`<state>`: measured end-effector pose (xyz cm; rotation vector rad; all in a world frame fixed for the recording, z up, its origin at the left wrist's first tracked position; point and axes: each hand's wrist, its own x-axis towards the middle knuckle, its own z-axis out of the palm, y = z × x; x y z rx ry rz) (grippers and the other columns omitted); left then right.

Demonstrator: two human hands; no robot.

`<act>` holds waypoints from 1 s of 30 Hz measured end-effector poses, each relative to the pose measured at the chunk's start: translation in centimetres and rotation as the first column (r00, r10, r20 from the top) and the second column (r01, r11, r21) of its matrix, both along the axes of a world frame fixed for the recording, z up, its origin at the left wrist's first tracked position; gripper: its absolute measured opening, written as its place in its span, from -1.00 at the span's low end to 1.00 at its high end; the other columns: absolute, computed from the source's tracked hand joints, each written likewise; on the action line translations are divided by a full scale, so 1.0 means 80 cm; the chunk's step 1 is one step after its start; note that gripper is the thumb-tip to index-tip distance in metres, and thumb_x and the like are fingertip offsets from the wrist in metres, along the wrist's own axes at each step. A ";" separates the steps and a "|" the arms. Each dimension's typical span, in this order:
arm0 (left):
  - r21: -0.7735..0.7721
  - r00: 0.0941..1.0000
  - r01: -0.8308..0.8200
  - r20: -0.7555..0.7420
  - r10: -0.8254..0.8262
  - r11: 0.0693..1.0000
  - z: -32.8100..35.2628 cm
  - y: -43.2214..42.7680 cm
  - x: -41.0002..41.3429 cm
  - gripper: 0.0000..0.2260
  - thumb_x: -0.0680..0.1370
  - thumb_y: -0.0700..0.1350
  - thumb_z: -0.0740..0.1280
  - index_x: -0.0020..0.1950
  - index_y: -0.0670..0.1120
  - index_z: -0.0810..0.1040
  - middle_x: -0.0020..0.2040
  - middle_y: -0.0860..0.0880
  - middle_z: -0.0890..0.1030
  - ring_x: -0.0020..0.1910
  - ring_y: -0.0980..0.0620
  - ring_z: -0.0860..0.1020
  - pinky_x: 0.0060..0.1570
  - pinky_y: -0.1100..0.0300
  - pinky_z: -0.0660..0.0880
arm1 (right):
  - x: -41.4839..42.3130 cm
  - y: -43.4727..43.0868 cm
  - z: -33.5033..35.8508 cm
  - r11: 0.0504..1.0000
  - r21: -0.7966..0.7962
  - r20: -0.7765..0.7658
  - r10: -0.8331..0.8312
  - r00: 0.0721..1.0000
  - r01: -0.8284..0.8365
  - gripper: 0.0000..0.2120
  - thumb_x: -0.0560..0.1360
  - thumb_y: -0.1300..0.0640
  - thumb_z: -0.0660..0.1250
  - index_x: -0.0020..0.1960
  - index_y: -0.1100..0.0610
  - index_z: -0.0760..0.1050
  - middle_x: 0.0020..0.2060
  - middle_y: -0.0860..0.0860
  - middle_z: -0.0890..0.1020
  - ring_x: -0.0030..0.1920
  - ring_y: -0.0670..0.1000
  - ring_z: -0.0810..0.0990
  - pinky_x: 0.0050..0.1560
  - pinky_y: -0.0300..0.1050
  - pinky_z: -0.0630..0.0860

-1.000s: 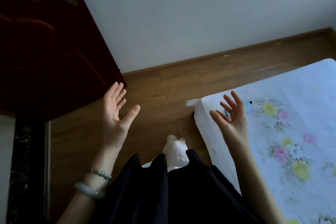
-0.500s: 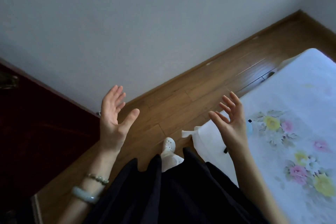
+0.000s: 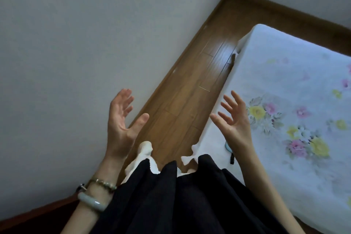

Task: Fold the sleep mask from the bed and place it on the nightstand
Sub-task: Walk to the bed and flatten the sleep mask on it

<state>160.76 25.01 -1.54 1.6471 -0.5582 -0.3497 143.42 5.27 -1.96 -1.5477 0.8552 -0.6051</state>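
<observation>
Sleep mask now sits lower right on bed, mostly hidden behind right hand; view swung right, both grips open and empty, left hand raised, pickup pending.

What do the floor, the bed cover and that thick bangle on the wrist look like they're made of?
The floor looks like wood or wood-look laminate planks, warm brown with a glossy finish: plank seams and a bright sheen show. The bed cover seems a soft matte fabric, white with printed flowers, draping over the edge. The bangle is pale green, smooth and slightly translucent, perhaps jade or glass; I can't tell which.
</observation>
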 end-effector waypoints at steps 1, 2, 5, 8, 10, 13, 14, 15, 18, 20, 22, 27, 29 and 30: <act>0.002 0.999 0.039 -0.003 -0.039 0.999 -0.002 -0.011 0.015 -0.32 0.39 -0.01 0.43 0.45 -0.03 0.24 0.42 -0.03 0.39 0.38 0.06 0.41 0.36 0.07 0.34 | 0.003 -0.003 0.000 0.999 -0.006 -0.010 -0.040 0.999 0.040 -0.27 0.38 0.23 0.46 0.43 0.00 0.19 0.33 0.04 0.42 0.30 -0.07 0.44 0.24 -0.07 0.47; 0.005 0.997 0.079 -0.003 -0.079 0.997 -0.003 -0.024 0.031 -0.32 0.39 -0.01 0.43 0.45 -0.02 0.24 0.43 -0.02 0.39 0.38 0.07 0.41 0.37 0.07 0.34 | 0.006 -0.006 -0.001 0.996 -0.014 -0.021 -0.085 0.996 0.084 -0.27 0.38 0.23 0.45 0.44 0.00 0.18 0.34 0.05 0.41 0.30 -0.05 0.44 0.24 -0.06 0.46; 0.026 0.977 0.212 0.004 -0.212 0.977 -0.007 -0.065 0.080 -0.34 0.41 -0.01 0.43 0.46 0.02 0.24 0.42 0.02 0.39 0.38 0.10 0.40 0.37 0.07 0.35 | 0.015 -0.014 -0.005 0.971 -0.042 -0.060 -0.236 0.970 0.234 -0.26 0.38 0.22 0.45 0.44 0.02 0.16 0.36 0.06 0.39 0.31 -0.02 0.43 0.25 -0.05 0.45; 0.049 0.929 0.368 0.020 -0.370 0.928 -0.008 -0.113 0.131 -0.36 0.44 -0.09 0.43 0.45 0.05 0.24 0.42 0.04 0.39 0.38 0.10 0.41 0.37 0.01 0.36 | 0.029 -0.016 -0.008 0.917 -0.056 -0.081 -0.398 0.914 0.395 -0.26 0.38 0.21 0.46 0.44 -0.02 0.16 0.35 0.00 0.39 0.30 -0.07 0.43 0.24 -0.11 0.46; 0.061 0.871 0.489 0.026 -0.491 0.870 -0.006 -0.149 0.162 -0.36 0.43 -0.12 0.43 0.45 0.05 0.24 0.42 0.04 0.40 0.38 0.09 0.41 0.37 0.01 0.36 | 0.039 -0.014 -0.010 0.853 -0.046 -0.081 -0.521 0.849 0.519 -0.27 0.39 0.20 0.45 0.44 -0.04 0.16 0.34 -0.03 0.39 0.30 -0.11 0.42 0.24 -0.15 0.45; 0.075 0.775 0.626 0.057 -0.630 0.776 0.001 -0.194 0.195 -0.35 0.42 -0.10 0.45 0.45 0.04 0.24 0.42 0.02 0.40 0.38 0.07 0.41 0.36 0.04 0.37 | 0.058 -0.004 -0.011 0.765 -0.014 -0.065 -0.643 0.763 0.644 -0.28 0.41 0.21 0.43 0.43 -0.06 0.16 0.35 -0.02 0.38 0.30 -0.13 0.42 0.26 -0.13 0.43; 0.079 0.730 0.677 0.059 -0.681 0.732 0.003 -0.209 0.205 -0.34 0.42 -0.11 0.45 0.46 0.02 0.24 0.42 0.01 0.39 0.38 0.06 0.41 0.36 0.05 0.37 | 0.067 0.001 -0.010 0.724 0.005 -0.057 -0.689 0.723 0.690 -0.29 0.41 0.22 0.43 0.43 -0.07 0.16 0.36 -0.02 0.38 0.30 -0.14 0.42 0.28 -0.11 0.43; 0.085 0.686 0.720 0.066 -0.725 0.689 0.005 -0.224 0.214 -0.34 0.42 -0.12 0.45 0.46 -0.01 0.24 0.42 0.00 0.39 0.38 0.06 0.41 0.36 0.06 0.37 | 0.076 0.007 -0.010 0.683 0.018 -0.044 -0.729 0.683 0.730 -0.30 0.41 0.23 0.43 0.42 -0.08 0.17 0.36 -0.01 0.38 0.30 -0.15 0.41 0.29 -0.09 0.43; 0.108 0.556 0.820 0.088 -0.827 0.562 0.008 -0.263 0.234 -0.34 0.43 -0.12 0.45 0.47 -0.07 0.24 0.41 0.02 0.41 0.38 0.08 0.41 0.35 0.12 0.37 | 0.102 0.024 -0.009 0.564 0.054 -0.020 -0.824 0.566 0.824 -0.30 0.41 0.25 0.43 0.42 -0.06 0.18 0.37 0.03 0.38 0.30 -0.16 0.42 0.31 -0.06 0.42; 0.115 0.475 0.868 0.089 -0.876 0.482 0.006 -0.283 0.239 -0.33 0.42 -0.07 0.45 0.46 -0.08 0.25 0.41 0.03 0.41 0.37 0.10 0.41 0.34 0.17 0.37 | 0.113 0.032 -0.007 0.505 0.064 -0.017 -0.862 0.507 0.861 -0.29 0.41 0.26 0.42 0.43 -0.04 0.17 0.38 0.04 0.37 0.30 -0.16 0.42 0.30 -0.07 0.42; 0.113 0.404 0.905 0.069 -0.912 0.410 0.003 -0.300 0.239 -0.33 0.42 -0.02 0.45 0.46 -0.06 0.26 0.41 0.03 0.41 0.37 0.10 0.41 0.33 0.19 0.37 | 0.118 0.038 -0.007 0.445 0.071 -0.015 -0.894 0.447 0.893 -0.29 0.41 0.26 0.42 0.43 -0.05 0.17 0.39 0.05 0.36 0.31 -0.12 0.41 0.30 -0.06 0.41; 0.106 0.246 0.963 0.034 -0.969 0.248 -0.010 -0.342 0.214 -0.33 0.40 0.00 0.46 0.46 -0.05 0.28 0.40 0.05 0.43 0.37 0.09 0.42 0.33 0.13 0.38 | 0.113 0.040 -0.009 0.306 0.075 -0.007 -0.951 0.308 0.949 -0.30 0.41 0.27 0.42 0.40 -0.08 0.18 0.38 0.05 0.36 0.33 -0.06 0.40 0.31 -0.02 0.42; 0.115 0.185 0.975 0.039 -0.982 0.188 -0.015 -0.359 0.197 -0.32 0.40 0.01 0.46 0.46 -0.03 0.28 0.40 0.07 0.43 0.37 0.09 0.42 0.34 0.11 0.38 | 0.106 0.037 -0.012 0.258 0.073 -0.006 -0.966 0.259 0.963 -0.30 0.39 0.22 0.44 0.40 -0.07 0.18 0.38 0.06 0.35 0.34 -0.06 0.39 0.30 -0.05 0.42; 0.121 0.153 0.980 0.044 -0.987 0.158 -0.016 -0.368 0.187 -0.32 0.40 0.02 0.46 0.46 -0.02 0.28 0.40 0.08 0.43 0.37 0.09 0.42 0.34 0.11 0.38 | 0.103 0.036 -0.012 0.230 0.074 -0.005 -0.973 0.231 0.970 -0.29 0.36 0.17 0.44 0.41 -0.06 0.18 0.38 0.06 0.35 0.34 -0.06 0.39 0.28 -0.08 0.42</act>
